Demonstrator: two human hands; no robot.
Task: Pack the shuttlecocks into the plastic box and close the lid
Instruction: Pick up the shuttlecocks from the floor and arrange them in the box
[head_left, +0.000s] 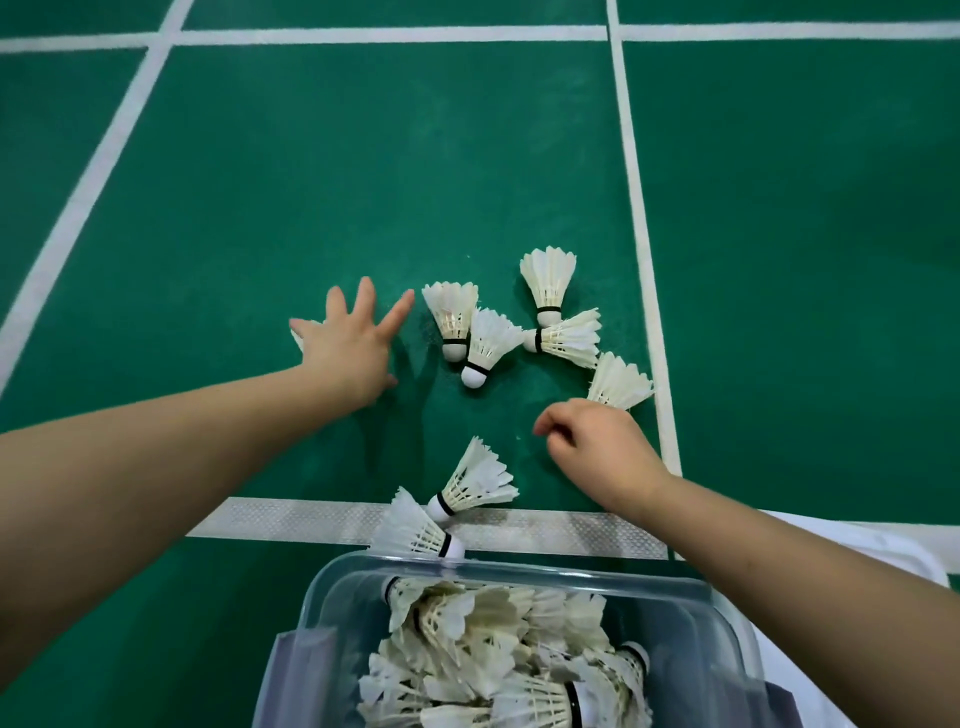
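white shuttlecocks (493, 649) in plastic box (524, 571); left hand (348, 348) fingers splayed, right hand (597, 447) loosely curled, empty.

The floor (260, 208) is lit brightly and evenly from above; a dimmer patch is seen far beyond the box (332, 587), to its right. Soft shadows are thrown beside the left hand (353, 348), beyond the box. The lines (636, 208) are bowed by wide-angle distortion. The shuttlecocks (550, 280) are slightly washed out, and those inside the box are rendered soft.
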